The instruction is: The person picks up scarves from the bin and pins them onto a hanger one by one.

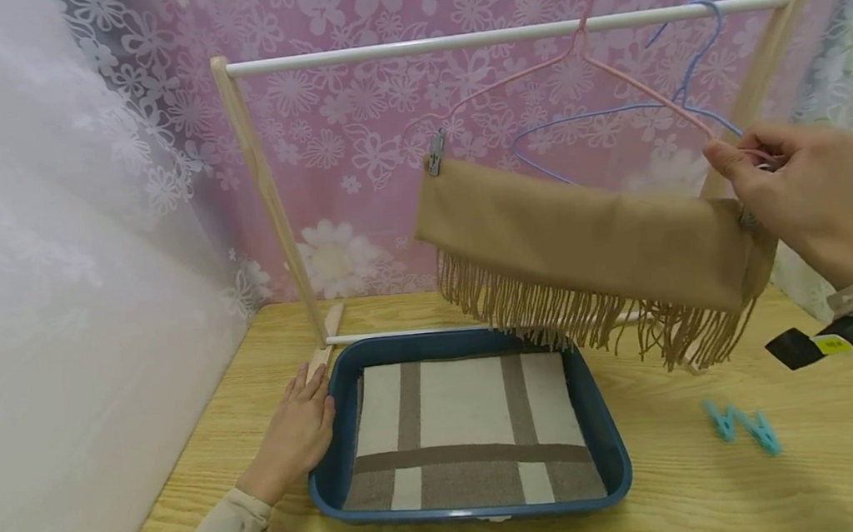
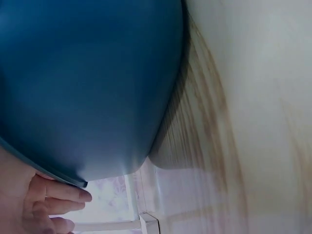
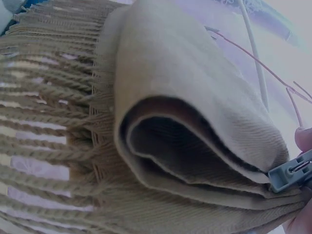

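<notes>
The two hands are well apart. The right hand [image 1: 804, 190] pinches the pink hanger [image 1: 580, 45] near its right end, thumb and fingers closed on the wire, while the left hand [image 1: 297, 431] lies with fairly straight fingers along the left edge of the blue tray [image 1: 416, 515]. Just below and mostly to the left of the right hand hangs the tan scarf [image 1: 582, 241], folded over in layers, its twisted fringe [image 3: 46, 153] dangling from the lower edge. A grey clip [image 3: 292, 171] grips the folds right beside the right hand's fingers, and a second grey clip [image 1: 436, 152] holds the far left corner, so the scarf slants lower towards the right. It is up and to the right of the left hand, well clear of it, with the fringe partly overlapping the tray's back right corner in the head view. In the tray lies a checked cloth [image 1: 463, 405], cream and brown. The tray sits on the wood-grain worktop [image 1: 677, 488], and two teal pegs [image 1: 765, 433] lie to its right. Behind stands a wooden rack [image 1: 264, 187]; the pink hanger's neck passes in front of its white top bar [image 1: 394, 49], from which a blue hanger [image 1: 680, 97] hangs. Farthest back is a pink flowered curtain [image 1: 363, 129].
</notes>
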A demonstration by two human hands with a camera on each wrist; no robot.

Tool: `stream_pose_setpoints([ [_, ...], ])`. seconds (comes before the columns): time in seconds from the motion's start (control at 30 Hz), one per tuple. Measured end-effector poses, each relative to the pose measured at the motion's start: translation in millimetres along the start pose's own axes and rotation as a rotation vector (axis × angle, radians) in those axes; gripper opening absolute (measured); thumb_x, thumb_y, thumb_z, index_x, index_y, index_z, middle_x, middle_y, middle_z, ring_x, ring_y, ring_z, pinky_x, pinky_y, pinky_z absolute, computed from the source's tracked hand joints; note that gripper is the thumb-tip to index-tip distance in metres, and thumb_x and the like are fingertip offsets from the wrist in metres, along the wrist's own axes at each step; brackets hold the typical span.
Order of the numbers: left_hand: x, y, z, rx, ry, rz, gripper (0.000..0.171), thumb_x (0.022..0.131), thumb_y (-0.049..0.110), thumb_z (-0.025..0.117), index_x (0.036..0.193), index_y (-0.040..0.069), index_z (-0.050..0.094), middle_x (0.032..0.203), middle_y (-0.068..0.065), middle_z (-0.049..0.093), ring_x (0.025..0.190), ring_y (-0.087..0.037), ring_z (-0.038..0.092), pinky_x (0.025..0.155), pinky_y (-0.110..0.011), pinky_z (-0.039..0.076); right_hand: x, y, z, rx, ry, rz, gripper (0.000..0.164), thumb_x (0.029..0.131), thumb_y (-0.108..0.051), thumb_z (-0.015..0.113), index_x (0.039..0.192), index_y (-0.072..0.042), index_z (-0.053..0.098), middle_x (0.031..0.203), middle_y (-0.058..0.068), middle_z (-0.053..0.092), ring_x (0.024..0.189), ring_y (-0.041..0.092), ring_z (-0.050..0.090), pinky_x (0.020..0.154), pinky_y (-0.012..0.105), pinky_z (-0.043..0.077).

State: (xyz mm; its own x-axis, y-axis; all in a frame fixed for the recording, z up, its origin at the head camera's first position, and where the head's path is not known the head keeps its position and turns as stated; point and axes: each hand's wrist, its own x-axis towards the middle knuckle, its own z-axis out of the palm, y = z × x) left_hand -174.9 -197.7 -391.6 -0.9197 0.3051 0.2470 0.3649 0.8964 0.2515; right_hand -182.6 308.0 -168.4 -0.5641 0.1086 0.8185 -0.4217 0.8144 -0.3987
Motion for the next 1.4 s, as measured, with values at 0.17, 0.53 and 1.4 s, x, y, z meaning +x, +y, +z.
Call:
stream_pose_setpoints([
  [0.17, -0.7, -1.9, 1.6, -0.007, 0.024, 0.003, 0.041, 0.102, 0.013, 0.039, 0.129, -0.017, 0.049, 0.146, -0.027, 0.037, 0.14, -0.047, 0.02, 0.111, -0.058, 0.022, 18, -1, 16, -0.006, -0.05, 0.058, 0.033, 0.086, -0.029, 0.07, 0.056, -0.032, 0.056, 0.045, -0.024, 0.041, 0.039, -0.001, 0.025, 0.04, 0.021, 0.018],
  [0.53, -2.4, -0.2, 5.8, -0.001, 0.041, -0.021, 0.042, 0.102, 0.013, 0.037, 0.13, -0.016, 0.049, 0.144, -0.03, 0.039, 0.139, -0.049, 0.022, 0.111, -0.057, 0.022, 28, 5, 61, -0.04, -0.086, -0.017, 0.033, 0.084, -0.03, 0.068, 0.062, -0.006, 0.061, 0.048, -0.019, 0.039, 0.047, -0.002, 0.029, 0.047, 0.022, 0.021],
  [1.4, 1.9, -3.7, 7.7, -0.026, 0.053, -0.019, 0.039, 0.101, 0.01, 0.04, 0.124, -0.02, 0.051, 0.132, -0.035, 0.049, 0.133, -0.051, 0.034, 0.105, -0.055, 0.035, -21, 15, 107, 0.052, -0.156, -0.069, 0.028, 0.09, -0.024, 0.066, 0.07, -0.004, 0.063, 0.057, 0.0, 0.048, 0.049, 0.004, 0.036, 0.049, 0.018, 0.028],
])
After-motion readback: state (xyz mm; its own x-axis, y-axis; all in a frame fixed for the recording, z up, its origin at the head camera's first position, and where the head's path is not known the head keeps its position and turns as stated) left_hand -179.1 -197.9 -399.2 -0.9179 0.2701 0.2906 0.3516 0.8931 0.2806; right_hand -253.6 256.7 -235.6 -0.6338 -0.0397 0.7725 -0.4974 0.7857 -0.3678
